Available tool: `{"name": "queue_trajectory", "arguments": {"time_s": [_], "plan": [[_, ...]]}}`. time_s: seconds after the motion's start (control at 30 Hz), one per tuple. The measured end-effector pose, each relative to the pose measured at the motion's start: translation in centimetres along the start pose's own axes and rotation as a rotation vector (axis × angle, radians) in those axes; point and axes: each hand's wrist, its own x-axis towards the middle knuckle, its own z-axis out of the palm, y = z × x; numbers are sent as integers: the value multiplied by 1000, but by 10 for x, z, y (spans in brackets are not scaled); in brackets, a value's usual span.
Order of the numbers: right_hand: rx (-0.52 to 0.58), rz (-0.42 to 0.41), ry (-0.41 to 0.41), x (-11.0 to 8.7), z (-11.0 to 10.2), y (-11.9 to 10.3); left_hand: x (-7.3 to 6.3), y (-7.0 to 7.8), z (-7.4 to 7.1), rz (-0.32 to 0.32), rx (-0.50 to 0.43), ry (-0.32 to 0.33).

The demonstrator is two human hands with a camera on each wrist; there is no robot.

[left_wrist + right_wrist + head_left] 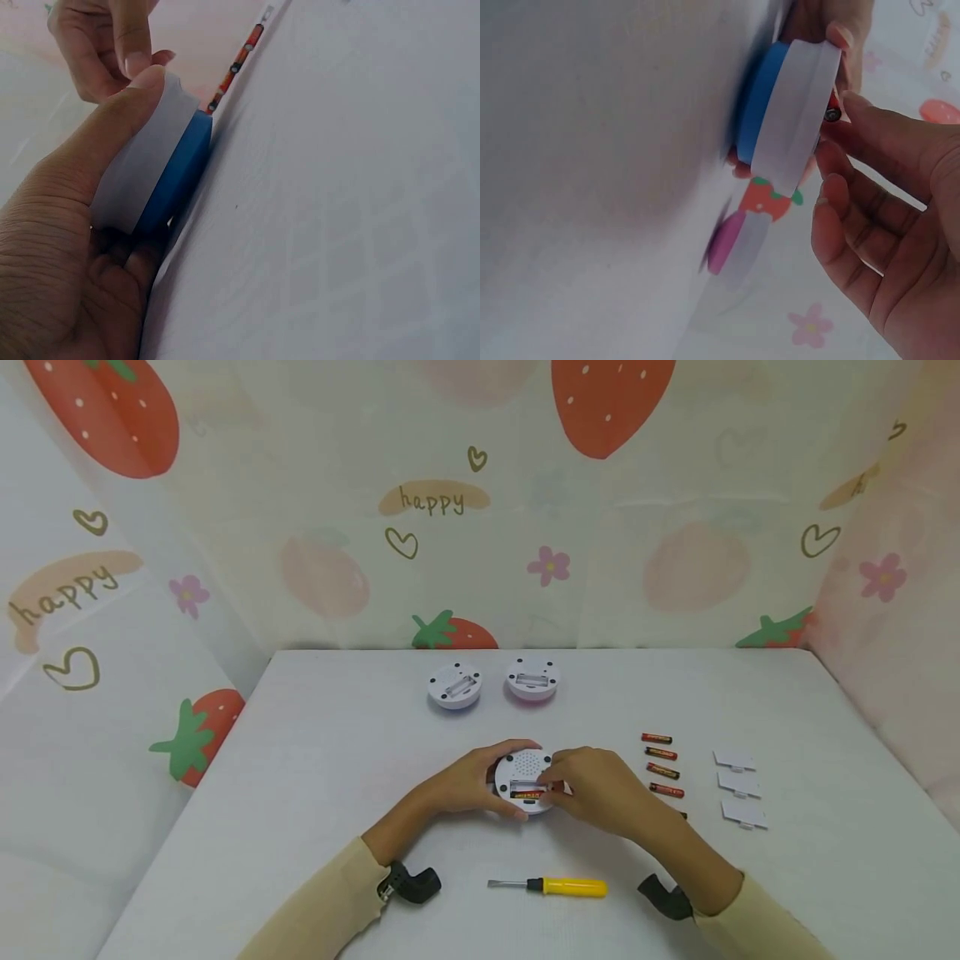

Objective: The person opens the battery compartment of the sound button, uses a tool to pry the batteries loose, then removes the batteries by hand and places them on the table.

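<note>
A round white device with a blue underside lies with its dotted grille and open battery compartment facing up. My left hand grips it round the left side, thumb along the near rim. A red and black battery lies in the near part of the compartment. In the right wrist view the battery's end sticks up above the rim. My right hand pinches that end between thumb and fingertip, its other fingers curled beside the device.
Behind stand two more round devices, one left and one right, compartments uncovered. Several loose batteries lie right of my right hand, one partly hidden by the forearm. Three white covers lie beyond them. A yellow-handled screwdriver lies in front.
</note>
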Motion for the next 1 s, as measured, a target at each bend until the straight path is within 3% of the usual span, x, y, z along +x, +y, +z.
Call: {"name": "queue_trajectory", "arguments": {"time_s": [0.43,1.0], "plan": [[-11,34,0,1,2,-3,2,-1,0,7,-1,-5],[-20,10,41,1,1,-3,0,-1,1,-4,10,3]]}}
